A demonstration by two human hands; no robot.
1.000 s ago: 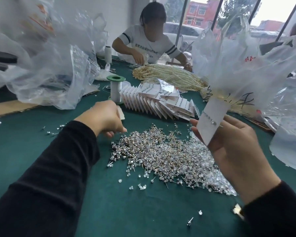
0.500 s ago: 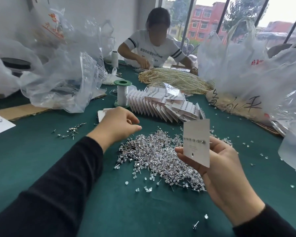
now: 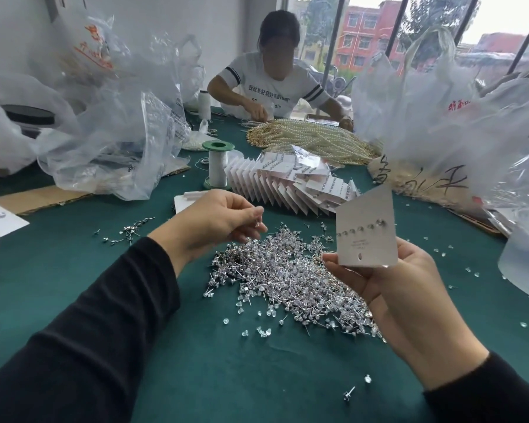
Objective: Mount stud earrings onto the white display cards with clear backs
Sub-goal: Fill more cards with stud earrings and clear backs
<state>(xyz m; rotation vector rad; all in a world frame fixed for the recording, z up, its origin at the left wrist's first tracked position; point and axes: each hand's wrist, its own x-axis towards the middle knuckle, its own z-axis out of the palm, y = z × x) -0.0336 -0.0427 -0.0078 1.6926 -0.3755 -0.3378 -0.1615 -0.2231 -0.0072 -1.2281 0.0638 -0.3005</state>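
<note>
My left hand (image 3: 214, 221) hangs over the far left edge of the heap, its fingers curled, with thumb and forefinger pinching one small silver stud earring (image 3: 258, 223) by its post. My right hand (image 3: 388, 288) is near and to the right, fingers clamped on the lower edge of a white rectangular paper display card (image 3: 365, 236). The card stands nearly upright, tilted a little, and a row of shiny studs crosses its middle. Between my hands, on the dark green cloth table (image 3: 257, 377), lies the loose glittering pile of silver studs and clear plastic backs (image 3: 287, 279), with strays scattered near its edges. A small cluster of studs (image 3: 129, 230) lies apart to the left. Farther off, a fanned stack of filled white cards (image 3: 287, 184) lies just right of a white thread spool with a green top (image 3: 217, 163). Beyond those lies a bundle of cream pearl strands (image 3: 312, 141), where a person in a white shirt (image 3: 272, 87) works. Crumpled clear plastic bags (image 3: 110, 132) stand at the left and right.
</note>
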